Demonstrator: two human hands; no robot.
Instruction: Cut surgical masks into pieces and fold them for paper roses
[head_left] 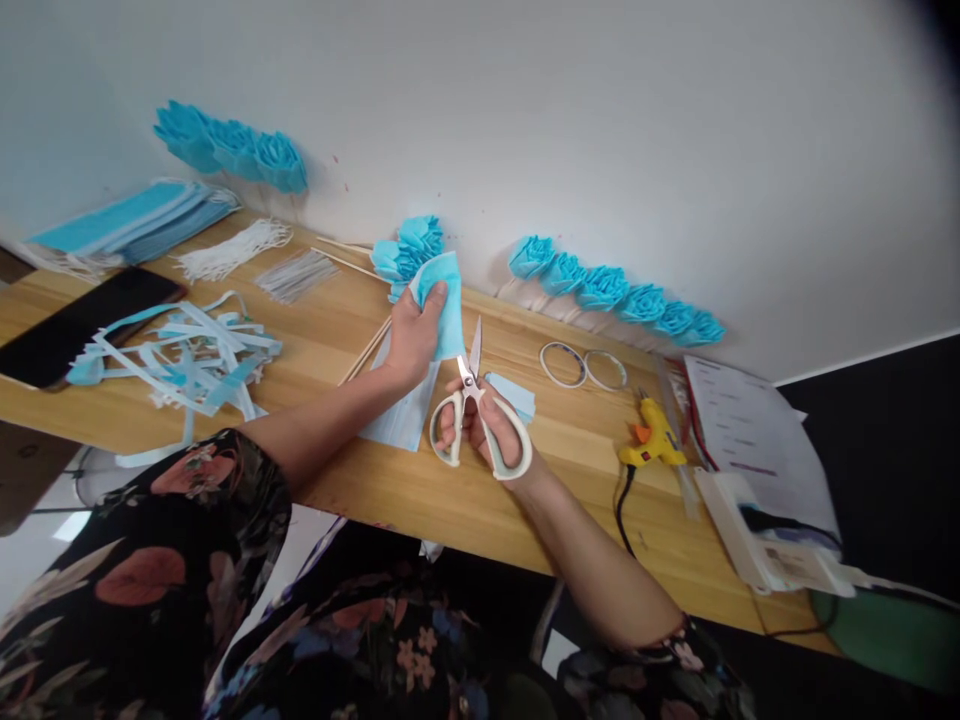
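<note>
My left hand pinches a folded piece of blue mask fabric and holds it above the table. In my right hand is a pair of scissors with cream handles, its blades apart and pointing up beside the fabric's lower right edge. A flat light-blue mask sheet lies under my left wrist. Beyond the scissors rests a small stack of pale blue pieces. Behind my left hand are blue fabric flowers, partly hidden by the held piece.
Cut strips, a phone, white cords, thin wires and stacked masks lie left. Tape rolls, a yellow glue gun and a power strip are right. Flowers line the wall.
</note>
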